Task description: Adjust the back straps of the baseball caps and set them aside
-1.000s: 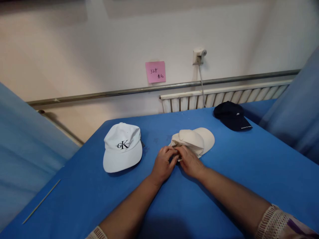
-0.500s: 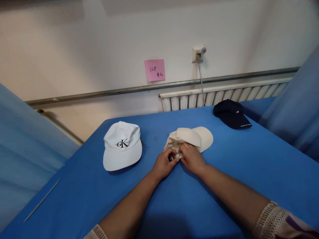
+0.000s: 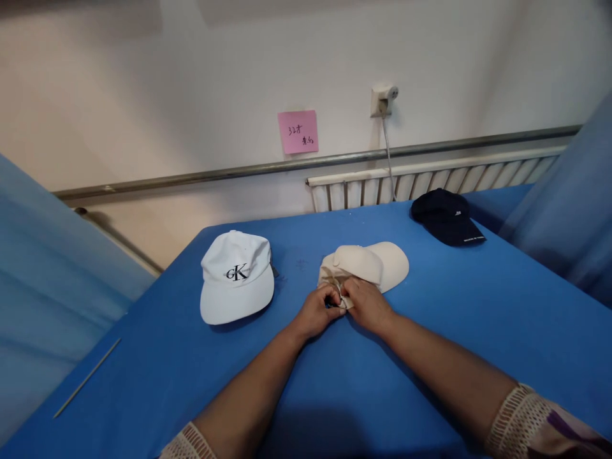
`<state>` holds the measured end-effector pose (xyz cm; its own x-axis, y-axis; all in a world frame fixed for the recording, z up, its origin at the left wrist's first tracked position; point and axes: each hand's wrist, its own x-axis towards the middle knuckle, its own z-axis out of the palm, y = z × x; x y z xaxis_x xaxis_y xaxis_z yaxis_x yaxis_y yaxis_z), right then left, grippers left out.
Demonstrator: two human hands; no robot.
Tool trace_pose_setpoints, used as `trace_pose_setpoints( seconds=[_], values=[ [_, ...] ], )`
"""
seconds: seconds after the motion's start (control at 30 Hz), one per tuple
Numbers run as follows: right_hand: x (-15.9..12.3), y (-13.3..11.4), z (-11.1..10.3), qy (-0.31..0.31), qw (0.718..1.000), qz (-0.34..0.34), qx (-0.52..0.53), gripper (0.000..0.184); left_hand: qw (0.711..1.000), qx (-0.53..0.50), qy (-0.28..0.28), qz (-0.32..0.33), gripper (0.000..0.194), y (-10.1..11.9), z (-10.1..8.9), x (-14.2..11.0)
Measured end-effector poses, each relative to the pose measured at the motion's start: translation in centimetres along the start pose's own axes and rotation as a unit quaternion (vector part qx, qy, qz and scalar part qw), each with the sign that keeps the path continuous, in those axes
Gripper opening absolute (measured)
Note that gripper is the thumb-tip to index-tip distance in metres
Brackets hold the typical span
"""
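A beige baseball cap (image 3: 361, 262) lies on its side on the blue-covered table, its brim pointing right. At the cap's near back edge, my left hand (image 3: 318, 311) pinches the strap end between thumb and fingers. Close beside it, my right hand (image 3: 367, 305) grips the same edge, fingertips almost meeting the left ones. What exactly sits between the fingertips is too small to make out. To the left a white baseball cap (image 3: 236, 277) with black letters rests with its brim toward me. A dark navy baseball cap (image 3: 444, 215) sits at the far right.
The blue table cover (image 3: 191, 382) reaches to the wall, where a radiator (image 3: 363, 191) and a metal rail (image 3: 239, 172) run. A thin stick (image 3: 87, 378) lies at the left edge. Blue curtains (image 3: 43, 287) hang on both sides. A cable drops from a wall socket (image 3: 381, 102).
Both hands have stayed at the beige cap's back edge, the fingers shifting slightly. The cap's crown has tipped a little to the left and its opening looks narrower.
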<state>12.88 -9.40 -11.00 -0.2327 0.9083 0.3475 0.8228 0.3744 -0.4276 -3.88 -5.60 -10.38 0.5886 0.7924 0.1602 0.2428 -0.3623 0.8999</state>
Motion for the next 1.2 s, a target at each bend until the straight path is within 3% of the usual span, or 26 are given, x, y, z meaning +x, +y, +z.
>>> trace_pose_setpoints(
  seconds=[0.27, 0.4, 0.57, 0.73, 0.9, 0.97, 1.1, 1.2],
  values=[
    [0.2, -0.1, 0.0, 0.001, 1.0, -0.018, -0.004, 0.013, 0.999, -0.023, 0.031, -0.007, 0.018, 1.0, 0.5, 0.0],
    [0.2, 0.2, 0.2, 0.037, 0.997, 0.008, 0.067, 0.007, 0.989, -0.141, 0.032, -0.033, 0.023, 1.1, 0.1, 0.1],
    [0.1, 0.5, 0.3, 0.049, 0.994, 0.027, 0.089, 0.011, 0.952, -0.295, 0.002, -0.083, 0.022, 1.1, -0.3, -0.1],
    [0.0, 0.6, 0.2, 0.06, 0.992, 0.006, 0.113, 0.019, 0.968, -0.239, 0.005, -0.079, 0.025, 1.2, -0.1, -0.1],
    [0.1, 0.9, 0.5, 0.037, 0.993, 0.027, 0.106, 0.019, 0.995, -0.096, 0.026, -0.001, 0.024, 1.4, 0.6, 0.0],
    [0.1, 1.0, 0.6, 0.035, 0.994, 0.027, 0.104, 0.02, 0.993, -0.109, 0.043, 0.011, 0.021, 1.4, 0.7, 0.0],
    [0.0, 1.1, 0.6, 0.046, 0.992, 0.028, 0.115, 0.029, 0.969, -0.227, 0.093, -0.035, 0.025, 1.3, 0.3, 0.1],
    [0.0, 0.9, 0.3, 0.043, 0.991, 0.034, 0.126, 0.032, 0.97, -0.226, 0.084, -0.042, 0.021, 1.2, 0.0, 0.0]
  ],
)
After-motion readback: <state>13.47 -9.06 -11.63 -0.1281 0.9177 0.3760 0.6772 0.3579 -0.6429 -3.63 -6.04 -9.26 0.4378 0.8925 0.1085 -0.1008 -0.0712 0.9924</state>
